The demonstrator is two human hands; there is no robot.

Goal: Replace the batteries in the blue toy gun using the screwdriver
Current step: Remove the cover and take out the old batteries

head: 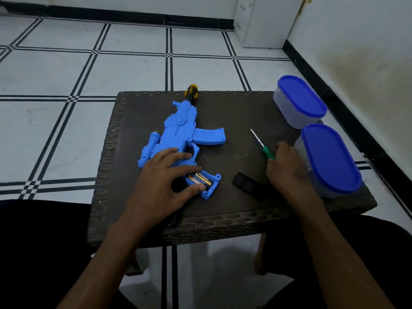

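While blue toy gun (178,137) lies flat on dark table (223,108), left hand (165,181) rests spread over open grip, fingertips at batteries (200,178). Right hand (285,166) pinches green-handled screwdriver (259,143); black cover (243,182) lies beside it.

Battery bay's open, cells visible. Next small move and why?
Probably release the green-handled screwdriver held by the right hand and lift out the gold-and-black batteries: the blue toy gun has its grip compartment uncovered, the black cover lies aside, and the left hand steadies the grip.
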